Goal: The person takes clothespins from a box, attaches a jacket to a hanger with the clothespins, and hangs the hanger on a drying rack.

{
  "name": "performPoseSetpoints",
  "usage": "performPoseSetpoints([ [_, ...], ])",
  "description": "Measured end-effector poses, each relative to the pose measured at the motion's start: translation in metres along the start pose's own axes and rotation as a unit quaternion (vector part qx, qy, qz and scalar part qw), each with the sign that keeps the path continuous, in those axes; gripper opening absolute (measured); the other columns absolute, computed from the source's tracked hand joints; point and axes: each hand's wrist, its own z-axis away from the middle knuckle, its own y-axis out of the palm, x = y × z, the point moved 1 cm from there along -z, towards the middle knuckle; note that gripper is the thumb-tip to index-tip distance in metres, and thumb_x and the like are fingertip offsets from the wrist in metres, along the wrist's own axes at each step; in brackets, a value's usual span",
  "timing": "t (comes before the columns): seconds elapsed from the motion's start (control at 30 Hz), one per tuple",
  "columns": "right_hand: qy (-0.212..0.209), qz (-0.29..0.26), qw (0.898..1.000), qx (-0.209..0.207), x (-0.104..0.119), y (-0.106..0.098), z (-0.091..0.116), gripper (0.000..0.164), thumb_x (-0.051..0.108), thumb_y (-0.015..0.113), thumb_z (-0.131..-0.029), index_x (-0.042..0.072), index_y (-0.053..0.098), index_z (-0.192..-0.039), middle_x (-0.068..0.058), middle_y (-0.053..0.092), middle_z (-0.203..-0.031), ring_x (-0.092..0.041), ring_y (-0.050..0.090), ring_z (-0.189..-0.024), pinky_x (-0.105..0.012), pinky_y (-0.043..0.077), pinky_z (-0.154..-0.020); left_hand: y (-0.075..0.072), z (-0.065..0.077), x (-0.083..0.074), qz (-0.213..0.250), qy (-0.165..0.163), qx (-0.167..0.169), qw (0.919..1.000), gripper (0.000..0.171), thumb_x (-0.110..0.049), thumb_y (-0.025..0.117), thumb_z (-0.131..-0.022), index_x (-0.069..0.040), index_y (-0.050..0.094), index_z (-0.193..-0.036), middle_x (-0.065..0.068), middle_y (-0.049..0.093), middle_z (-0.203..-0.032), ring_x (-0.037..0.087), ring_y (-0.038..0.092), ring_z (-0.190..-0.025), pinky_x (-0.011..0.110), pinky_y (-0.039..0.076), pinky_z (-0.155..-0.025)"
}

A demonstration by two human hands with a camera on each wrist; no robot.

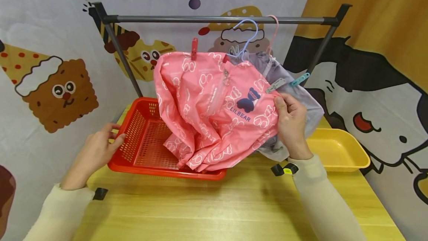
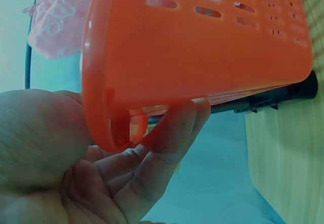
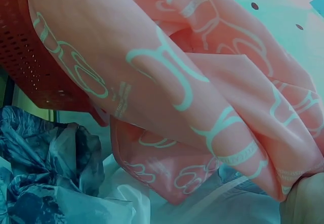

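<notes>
A pink raincoat-like jacket [image 1: 204,99] with white bear outlines and a "LILBEAR" print hangs from a blue hanger [image 1: 249,36]. Its lower part drapes into the red plastic basket [image 1: 167,174]. A red clothespin [image 1: 194,49] and a grey clothespin [image 1: 275,85] sit on its upper edge. My right hand [image 1: 292,122] pinches the jacket's edge below the grey clothespin. At the basket's left end, my left hand [image 1: 100,151] grips the rim. In the left wrist view, the fingers [image 2: 172,133] curl under that rim.
A dark metal rack's bar [image 1: 187,19] spans the back. Behind the jacket a grey-purple garment [image 1: 301,99] hangs from a pink hanger [image 1: 275,32], with a teal clothespin [image 1: 300,79] on it. On the right of the wooden table [image 1: 217,207] stands a yellow tray [image 1: 341,169].
</notes>
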Motion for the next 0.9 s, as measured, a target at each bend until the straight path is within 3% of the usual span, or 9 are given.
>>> performPoseSetpoints([
  [0.2,0.005,-0.015,1.000,-0.010,0.002,-0.002,-0.001,0.019,0.009,0.068,-0.118,0.002,0.085,-0.118,0.004,0.080,-0.087,-0.006,0.071,-0.071,-0.018,0.063,-0.067,-0.004,0.002,0.010,-0.005,0.002,-0.003,1.0000,0.051,-0.023,0.065,-0.120,0.012,0.054,-0.155,0.043,0.075,-0.129,0.047,0.081,-0.098,0.057,0.071,-0.076],
  [0.37,0.003,-0.027,1.000,-0.013,0.005,-0.001,-0.003,0.018,0.008,0.068,-0.117,0.001,0.085,-0.118,0.001,0.081,-0.089,-0.009,0.072,-0.072,-0.020,0.066,-0.070,-0.007,0.004,0.017,-0.007,-0.002,-0.004,1.0000,0.051,-0.023,0.065,-0.121,0.012,0.053,-0.156,0.046,0.074,-0.133,0.056,0.080,-0.108,0.065,0.071,-0.083],
  [0.6,0.011,-0.046,0.999,-0.012,0.008,-0.004,-0.004,0.018,0.011,0.069,-0.117,0.002,0.085,-0.118,-0.002,0.080,-0.091,-0.010,0.075,-0.074,-0.021,0.068,-0.073,-0.010,0.005,0.026,-0.007,-0.012,-0.011,0.9998,0.050,-0.022,0.064,-0.121,0.012,0.052,-0.155,0.047,0.073,-0.133,0.058,0.080,-0.108,0.069,0.070,-0.086],
  [0.9,0.009,-0.035,0.999,-0.002,0.010,-0.008,-0.005,0.021,0.016,0.069,-0.118,0.001,0.083,-0.123,-0.005,0.079,-0.094,-0.011,0.077,-0.076,-0.022,0.068,-0.074,-0.013,0.006,0.036,-0.010,-0.013,-0.024,0.9996,0.049,-0.020,0.065,-0.120,0.013,0.052,-0.154,0.049,0.071,-0.135,0.065,0.077,-0.115,0.074,0.068,-0.089],
])
